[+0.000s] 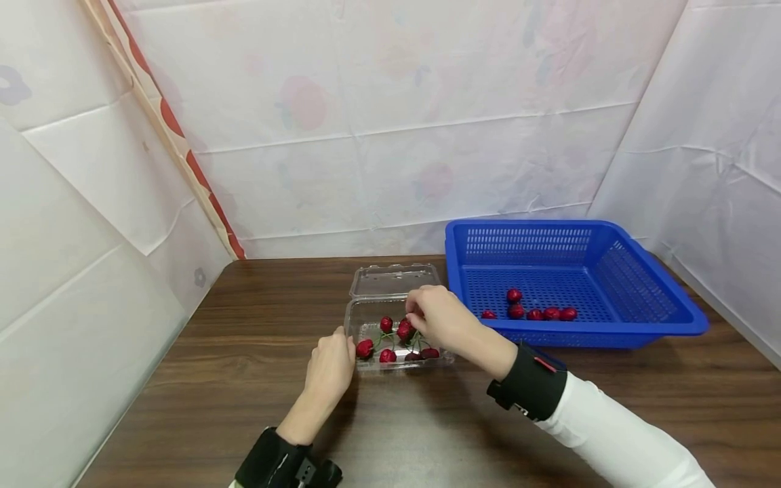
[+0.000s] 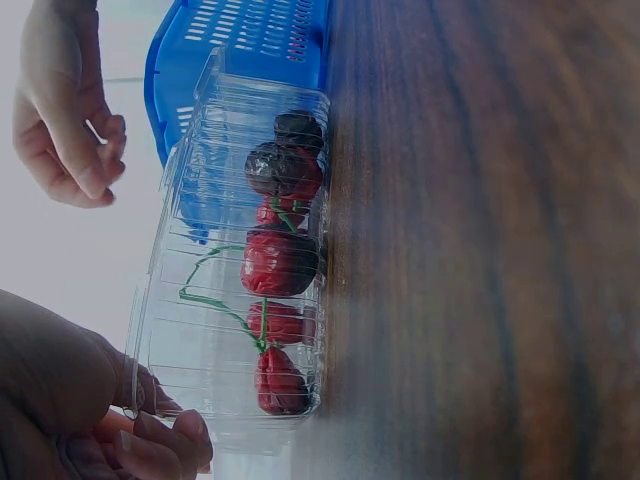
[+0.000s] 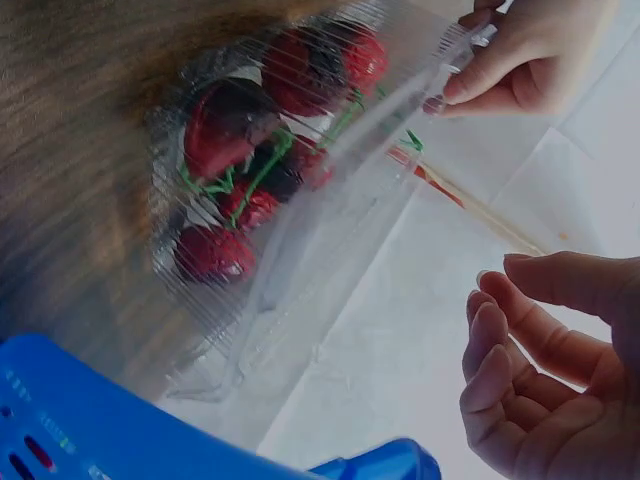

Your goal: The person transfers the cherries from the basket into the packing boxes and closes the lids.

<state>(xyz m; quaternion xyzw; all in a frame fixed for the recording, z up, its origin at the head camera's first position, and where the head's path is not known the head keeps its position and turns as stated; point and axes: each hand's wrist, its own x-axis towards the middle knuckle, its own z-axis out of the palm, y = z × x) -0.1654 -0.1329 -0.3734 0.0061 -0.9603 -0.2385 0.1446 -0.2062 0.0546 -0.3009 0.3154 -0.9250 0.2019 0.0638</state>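
Tbl [image 1: 244,352], cherries [image 1: 405,331] in box [image 1: 369,313], below R fingers [image 1: 415,298]

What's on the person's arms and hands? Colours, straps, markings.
Left hand and right hand: both gloveless. Right arm: long, plain white fabric sleeve; wide black wrist strap with a small red strip. Left arm: black wrist band with a dark, rounded module attached.

Shows red on the cherries [image 1: 365,349], green on their stems [image 3: 264,180]. Runs plain blue over the plastic basket [image 1: 610,328] at the far right corner of the brown, wood-grained table [image 1: 244,379].
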